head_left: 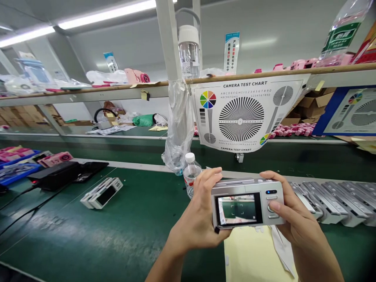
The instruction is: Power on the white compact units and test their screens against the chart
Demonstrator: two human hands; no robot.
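Note:
Between my two hands is a silver digital camera [276,213], its back turned toward me. The lit screen [238,209] shows a scene with white focus brackets, and a small blue light glows at the upper right. My left hand [199,211] grips the camera's left side, fingers up at the top edge and thumb below. My right hand [296,215] holds the right end, with the thumb on the round button pad and the index finger at the top edge. Beyond the camera hangs a camera test chart [241,117].
Several silver cameras [343,207] stand in a row at right. A small bottle [190,172] is behind my left hand. Yellow paper [252,254] lies below the camera. White cameras [102,192], a black device [55,174] and blue trays [17,172] are at left.

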